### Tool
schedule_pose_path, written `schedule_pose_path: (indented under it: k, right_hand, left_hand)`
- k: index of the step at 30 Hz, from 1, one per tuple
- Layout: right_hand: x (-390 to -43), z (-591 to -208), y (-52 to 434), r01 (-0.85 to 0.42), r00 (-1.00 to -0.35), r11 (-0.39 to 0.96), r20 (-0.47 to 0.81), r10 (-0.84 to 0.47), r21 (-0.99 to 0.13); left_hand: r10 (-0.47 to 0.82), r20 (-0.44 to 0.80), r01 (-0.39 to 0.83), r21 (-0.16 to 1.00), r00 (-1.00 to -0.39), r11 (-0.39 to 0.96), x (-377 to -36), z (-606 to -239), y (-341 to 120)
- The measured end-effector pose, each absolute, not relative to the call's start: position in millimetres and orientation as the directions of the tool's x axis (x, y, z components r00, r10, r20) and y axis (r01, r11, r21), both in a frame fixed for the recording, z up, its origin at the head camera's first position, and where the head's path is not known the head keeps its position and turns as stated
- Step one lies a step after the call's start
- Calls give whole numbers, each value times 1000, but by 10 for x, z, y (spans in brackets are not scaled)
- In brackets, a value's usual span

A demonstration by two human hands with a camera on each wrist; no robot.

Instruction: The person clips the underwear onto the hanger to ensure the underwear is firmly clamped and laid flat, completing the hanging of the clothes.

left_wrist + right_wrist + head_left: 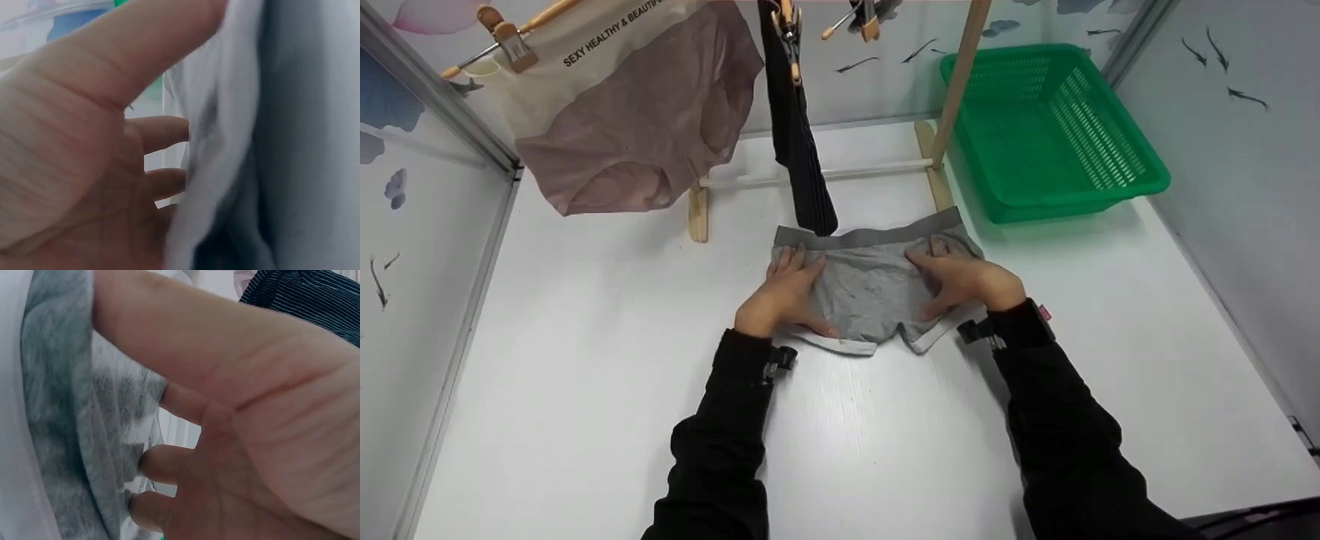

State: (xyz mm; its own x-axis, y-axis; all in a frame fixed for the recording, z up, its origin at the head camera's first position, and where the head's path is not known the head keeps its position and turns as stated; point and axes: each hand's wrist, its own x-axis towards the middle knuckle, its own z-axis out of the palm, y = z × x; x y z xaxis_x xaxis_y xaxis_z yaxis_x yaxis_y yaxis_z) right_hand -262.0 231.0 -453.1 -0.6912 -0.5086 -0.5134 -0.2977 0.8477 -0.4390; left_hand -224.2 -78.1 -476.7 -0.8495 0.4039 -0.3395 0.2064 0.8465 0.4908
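Note:
A pair of grey boxer briefs (870, 289) lies spread on the white table in the head view, its darker waistband towards the rack and its pale-edged leg openings towards me. My left hand (780, 298) rests on its left side, fingers apart near the waistband and thumb by the leg hem. On the opposite side my right hand (969, 279) presses the cloth with spread fingers, its thumb also near the hem. Both wrist views show fingertips and thumb against the grey fabric, with the palms raised off it.
A wooden drying rack (952, 82) stands behind the briefs. From it hang mauve underwear (637, 120) and a black ribbed sock (810, 172), whose end reaches the waistband. A green plastic basket (1027, 142) sits at the back right. Patterned panels enclose the table.

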Motion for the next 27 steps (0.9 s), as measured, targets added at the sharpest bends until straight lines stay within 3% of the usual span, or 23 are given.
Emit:
schedule_pose_path:
  k: [5, 14, 27]
  right_hand:
    - [-2638, -4511, 2309, -281, -695, 846, -512, -505, -453]
    - [-2657, -4488, 2306, -286, -706, 874, -531, -469, -392]
    - [-2618, -4579, 2292, -325, -733, 890, -509, -451, -321]
  left_hand:
    - [432, -321, 226, 518, -843, 825, -2232, -4696, -763]
    - [600, -209, 307, 705, -772, 640, -2155, -4515, -652]
    - [500, -367, 249, 551, -785, 796, -2125, -4719, -617]
